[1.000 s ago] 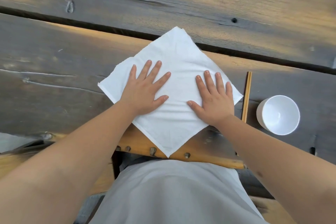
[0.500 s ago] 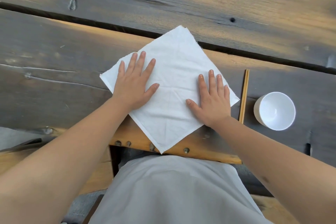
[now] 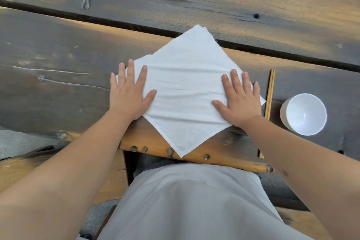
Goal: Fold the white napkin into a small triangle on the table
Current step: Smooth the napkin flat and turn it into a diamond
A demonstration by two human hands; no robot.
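The white napkin [image 3: 187, 87] lies flat on the dark wooden table [image 3: 58, 84] as a diamond, one corner pointing away from me and one hanging over the near edge. My left hand [image 3: 129, 93] presses palm down on its left corner, fingers spread. Flat on the right corner rests my right hand [image 3: 240, 99], its fingers apart too. Neither hand grips the cloth. Faint creases run across the middle of the napkin.
A pair of wooden chopsticks [image 3: 269, 93] lies just right of the napkin. A white bowl [image 3: 303, 114] stands further right. A dark gap [image 3: 136, 25] between planks runs behind the napkin's far corner. My grey-clothed lap [image 3: 187, 200] is below the table edge.
Both hands slid outward across the napkin, from near its middle to its left and right corners, smoothing it flat. The napkin stayed in place.
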